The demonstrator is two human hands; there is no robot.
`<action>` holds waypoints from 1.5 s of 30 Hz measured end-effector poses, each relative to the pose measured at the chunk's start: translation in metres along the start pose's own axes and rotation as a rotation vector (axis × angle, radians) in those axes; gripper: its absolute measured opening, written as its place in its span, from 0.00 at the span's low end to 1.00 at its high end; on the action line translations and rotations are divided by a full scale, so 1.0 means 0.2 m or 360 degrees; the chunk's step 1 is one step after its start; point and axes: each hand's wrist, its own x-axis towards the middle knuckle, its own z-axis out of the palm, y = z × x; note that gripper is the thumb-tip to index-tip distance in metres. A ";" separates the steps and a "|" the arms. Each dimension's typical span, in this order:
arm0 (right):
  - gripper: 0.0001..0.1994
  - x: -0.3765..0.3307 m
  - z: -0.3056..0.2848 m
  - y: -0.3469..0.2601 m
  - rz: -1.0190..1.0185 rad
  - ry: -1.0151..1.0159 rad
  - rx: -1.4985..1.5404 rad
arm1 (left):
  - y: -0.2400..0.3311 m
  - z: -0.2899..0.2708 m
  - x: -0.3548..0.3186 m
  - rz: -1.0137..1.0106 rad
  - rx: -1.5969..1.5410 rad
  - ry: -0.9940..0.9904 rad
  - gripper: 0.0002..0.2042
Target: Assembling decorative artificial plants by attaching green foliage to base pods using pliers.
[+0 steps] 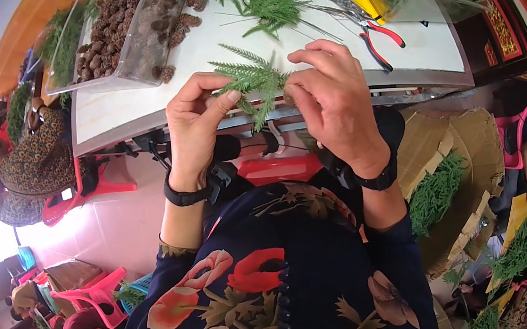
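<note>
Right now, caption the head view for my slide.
Left hand and right hand hold a green sprig near pinecones and pliers.

The sprig (254, 79) is green, the blouse (323, 267) floral

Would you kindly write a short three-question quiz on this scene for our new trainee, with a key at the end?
1. True or false: the pliers with red-and-black handles lie on the white table.
2. Multiple choice: which brown things are in the clear plastic box? A) acorns B) pine cones C) walnuts
3. Fill in: the left hand pinches a green ____ between thumb and index finger.

Key: 1. True. 2. B, pine cones. 3. Sprig.
</note>
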 end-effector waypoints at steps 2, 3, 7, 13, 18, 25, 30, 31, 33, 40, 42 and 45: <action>0.02 -0.01 -0.01 0.00 0.0024 -0.0007 0.0026 | 0.00 0.00 0.00 0.0010 0.0018 -0.0011 0.07; 0.02 -0.02 -0.01 0.00 0.0046 -0.0014 0.0051 | -0.01 0.00 0.00 0.0022 0.0034 -0.0021 0.07; 0.02 -0.04 -0.02 0.01 0.0086 -0.0007 0.0102 | -0.03 -0.03 0.00 0.0019 0.0136 -0.0003 0.08; 0.04 -0.09 -0.10 0.05 0.0212 0.0065 0.0075 | 0.01 -0.02 -0.01 -0.0156 0.0019 0.0039 0.07; 0.03 -0.10 -0.14 0.03 0.0327 0.0115 0.0184 | -0.04 -0.06 -0.01 -0.0046 -0.0011 -0.0015 0.07; 0.03 -0.11 -0.15 0.01 0.0359 0.0154 0.0320 | -0.03 -0.04 -0.03 -0.0046 0.0045 0.0019 0.07; 0.03 -0.07 -0.12 -0.03 0.0341 0.0121 0.0518 | -0.02 -0.03 -0.04 -0.0207 0.0088 -0.0003 0.09; 0.02 -0.06 -0.09 -0.03 0.0296 0.0109 0.0562 | -0.02 -0.03 -0.04 -0.0208 0.0088 0.0001 0.09; 0.03 -0.04 -0.03 -0.01 0.0276 0.0058 0.0589 | -0.01 -0.04 -0.04 -0.0328 -0.0003 -0.0074 0.11; 0.04 -0.04 0.08 0.05 0.0354 -0.0055 0.0693 | 0.00 -0.05 -0.04 -0.0520 -0.0265 -0.0195 0.15; 0.04 -0.04 0.08 0.04 0.0422 -0.0074 0.0749 | -0.01 -0.08 -0.04 -0.0679 -0.0441 -0.0260 0.14; 0.05 -0.04 0.09 0.03 0.0587 -0.0137 0.0870 | -0.03 -0.08 -0.03 -0.0781 -0.0641 -0.0267 0.14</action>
